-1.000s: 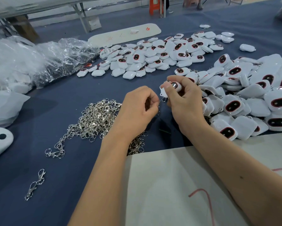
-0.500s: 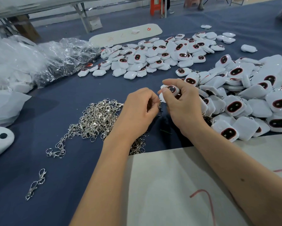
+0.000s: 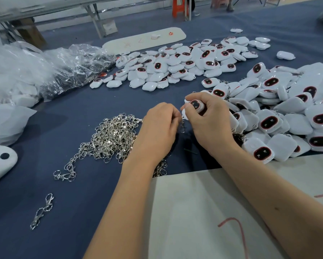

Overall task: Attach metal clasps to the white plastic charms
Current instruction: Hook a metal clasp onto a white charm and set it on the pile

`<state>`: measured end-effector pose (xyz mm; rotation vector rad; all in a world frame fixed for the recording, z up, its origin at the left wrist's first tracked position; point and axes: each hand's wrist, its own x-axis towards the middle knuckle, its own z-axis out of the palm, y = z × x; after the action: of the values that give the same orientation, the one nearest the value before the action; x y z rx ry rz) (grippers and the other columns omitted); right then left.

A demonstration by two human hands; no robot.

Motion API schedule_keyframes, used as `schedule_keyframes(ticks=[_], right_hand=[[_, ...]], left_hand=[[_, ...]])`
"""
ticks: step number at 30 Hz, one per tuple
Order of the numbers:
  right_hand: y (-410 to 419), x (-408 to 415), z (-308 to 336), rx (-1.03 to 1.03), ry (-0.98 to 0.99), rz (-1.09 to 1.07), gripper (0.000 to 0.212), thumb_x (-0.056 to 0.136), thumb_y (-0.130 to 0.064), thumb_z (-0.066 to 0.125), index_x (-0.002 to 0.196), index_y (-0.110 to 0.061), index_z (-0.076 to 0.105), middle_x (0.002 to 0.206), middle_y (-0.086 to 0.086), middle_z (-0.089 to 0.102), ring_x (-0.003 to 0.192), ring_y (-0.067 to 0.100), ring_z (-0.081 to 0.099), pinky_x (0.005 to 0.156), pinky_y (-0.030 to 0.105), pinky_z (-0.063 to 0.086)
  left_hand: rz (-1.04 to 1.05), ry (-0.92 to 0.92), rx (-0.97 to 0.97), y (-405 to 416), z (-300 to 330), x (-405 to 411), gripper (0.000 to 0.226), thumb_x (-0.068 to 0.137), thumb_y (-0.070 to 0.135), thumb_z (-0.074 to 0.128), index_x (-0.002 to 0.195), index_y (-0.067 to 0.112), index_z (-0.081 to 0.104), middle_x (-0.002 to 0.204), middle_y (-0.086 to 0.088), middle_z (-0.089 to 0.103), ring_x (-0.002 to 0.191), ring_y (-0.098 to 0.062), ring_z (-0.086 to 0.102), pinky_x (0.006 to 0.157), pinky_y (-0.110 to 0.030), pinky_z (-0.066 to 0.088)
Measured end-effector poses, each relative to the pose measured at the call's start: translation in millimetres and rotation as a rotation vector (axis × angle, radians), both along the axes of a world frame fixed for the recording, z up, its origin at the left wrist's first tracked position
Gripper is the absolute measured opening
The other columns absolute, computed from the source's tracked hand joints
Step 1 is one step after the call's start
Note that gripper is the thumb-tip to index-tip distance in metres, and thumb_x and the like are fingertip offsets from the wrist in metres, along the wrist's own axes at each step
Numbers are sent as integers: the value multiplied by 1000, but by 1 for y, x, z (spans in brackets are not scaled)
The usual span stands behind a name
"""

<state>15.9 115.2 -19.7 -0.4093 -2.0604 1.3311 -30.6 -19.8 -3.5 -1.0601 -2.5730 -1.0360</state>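
Near the bottom of the frame lies a white paper sheet (image 3: 203, 212) on the blue cloth table (image 3: 73, 212). In the centre, the left hand (image 3: 159, 126) has its fingers curled, pinching a small silver metal clasp (image 3: 182, 127). Just beside it, the right hand (image 3: 207, 118) grips a white plastic charm with a dark oval face (image 3: 195, 105). A heap of silver clasps (image 3: 112, 137) lies at centre left; piles of white charms (image 3: 280, 113) fill the right and upper centre.

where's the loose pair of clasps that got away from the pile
In the head view, the stray clasps lie on the blue cloth at lower left, nearer than the clasp pile and left of the left forearm.
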Motion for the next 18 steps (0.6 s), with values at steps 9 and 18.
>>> schedule_keyframes(ticks=[9, 18], right_hand=[[-10, 3, -2, -85, 57, 64, 8, 95, -19, 69, 102, -22, 71, 86, -6, 74, 75, 4, 64, 74, 16, 49], [-6, 1, -4, -29, -17, 193, 20, 97, -9, 64, 99, -22, 80, 82, -18, 72, 75, -2, 62, 71, 11, 43]], left_hand=[[54, -101, 120, -4, -4, -11, 11, 97, 11, 63, 87, 14, 65, 87, 4, 66, 83, -15, 64, 79, -44, 54], [14, -151, 216, -8, -4, -12, 17, 99, 8, 55, 88, 18, 62, 78, 8, 65, 78, -12, 65, 78, -45, 58]])
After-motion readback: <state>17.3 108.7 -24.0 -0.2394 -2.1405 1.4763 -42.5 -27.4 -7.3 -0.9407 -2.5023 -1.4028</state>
